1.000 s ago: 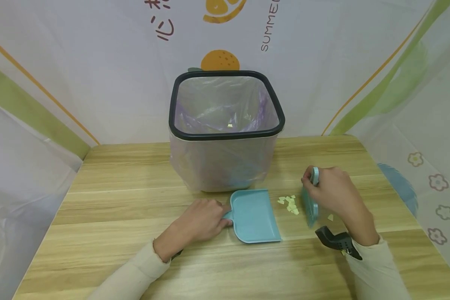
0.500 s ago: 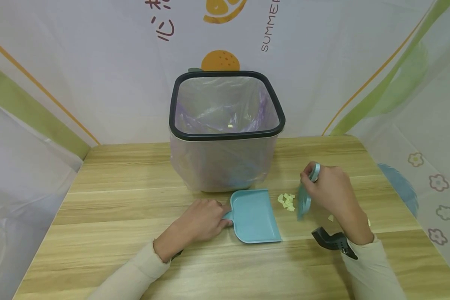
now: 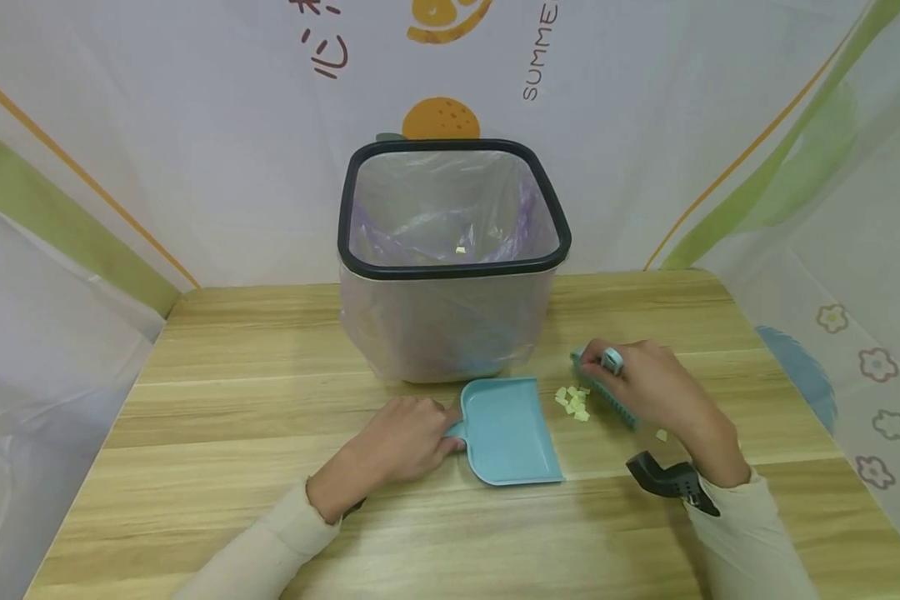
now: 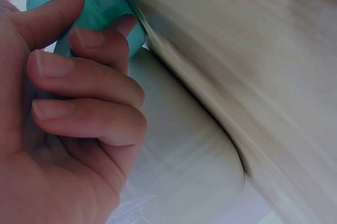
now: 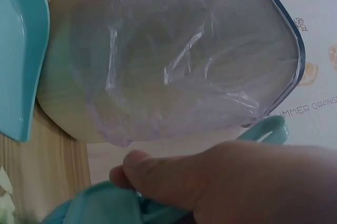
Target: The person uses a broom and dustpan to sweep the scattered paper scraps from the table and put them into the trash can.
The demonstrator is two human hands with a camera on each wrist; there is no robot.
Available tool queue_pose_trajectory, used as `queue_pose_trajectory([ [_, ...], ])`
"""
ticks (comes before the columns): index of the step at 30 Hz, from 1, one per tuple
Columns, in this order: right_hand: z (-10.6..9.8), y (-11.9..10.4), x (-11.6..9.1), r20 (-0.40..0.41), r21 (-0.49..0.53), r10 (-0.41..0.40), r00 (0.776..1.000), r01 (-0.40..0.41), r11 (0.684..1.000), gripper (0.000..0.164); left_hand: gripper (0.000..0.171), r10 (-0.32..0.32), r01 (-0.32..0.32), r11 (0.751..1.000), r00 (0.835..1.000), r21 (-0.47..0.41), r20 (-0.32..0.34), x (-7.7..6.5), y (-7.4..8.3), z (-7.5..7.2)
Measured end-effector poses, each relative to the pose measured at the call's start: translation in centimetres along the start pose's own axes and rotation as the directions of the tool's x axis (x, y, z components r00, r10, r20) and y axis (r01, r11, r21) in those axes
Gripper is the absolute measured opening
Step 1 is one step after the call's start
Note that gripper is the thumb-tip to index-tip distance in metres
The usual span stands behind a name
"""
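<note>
My left hand (image 3: 405,440) grips the short handle of a light-blue dustpan (image 3: 508,433), which lies on the table with its straight edge facing right. In the left wrist view the fingers (image 4: 87,87) are curled near the handle. My right hand (image 3: 648,383) holds a small light-blue hand brush (image 3: 611,396), its bristles down and its head slanting across the tabletop. Between brush and dustpan lies a small heap of pale yellow scraps (image 3: 573,403). One more scrap (image 3: 662,435) lies to the right of the brush, beside the right wrist.
Behind the dustpan stands a bin (image 3: 450,325) with a black rim, lined with a translucent bag. A yellow scrap (image 3: 460,250) shows inside it. The wooden table (image 3: 232,417) is backed by a printed white curtain (image 3: 255,167).
The brush swept left, gathering the scraps closer to the dustpan, then turned so its head now lies diagonally. The left hand and dustpan have stayed in place.
</note>
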State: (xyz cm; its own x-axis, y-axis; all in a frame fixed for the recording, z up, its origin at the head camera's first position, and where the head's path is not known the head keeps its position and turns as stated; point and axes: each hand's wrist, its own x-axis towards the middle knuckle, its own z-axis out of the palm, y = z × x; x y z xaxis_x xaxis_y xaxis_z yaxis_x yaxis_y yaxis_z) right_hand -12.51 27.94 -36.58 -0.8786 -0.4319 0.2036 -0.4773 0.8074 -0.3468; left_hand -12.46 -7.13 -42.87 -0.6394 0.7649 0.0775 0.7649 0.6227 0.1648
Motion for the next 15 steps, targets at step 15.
queue_pose_trajectory([
  [15, 1.3, -2.5, 0.6, -0.005, 0.103, -0.024, 1.0, 0.024, 0.994, 0.003, 0.024, 0.0, 0.0, 1.0, 1.0, 0.008, 0.004, 0.0, 0.0, 0.0],
])
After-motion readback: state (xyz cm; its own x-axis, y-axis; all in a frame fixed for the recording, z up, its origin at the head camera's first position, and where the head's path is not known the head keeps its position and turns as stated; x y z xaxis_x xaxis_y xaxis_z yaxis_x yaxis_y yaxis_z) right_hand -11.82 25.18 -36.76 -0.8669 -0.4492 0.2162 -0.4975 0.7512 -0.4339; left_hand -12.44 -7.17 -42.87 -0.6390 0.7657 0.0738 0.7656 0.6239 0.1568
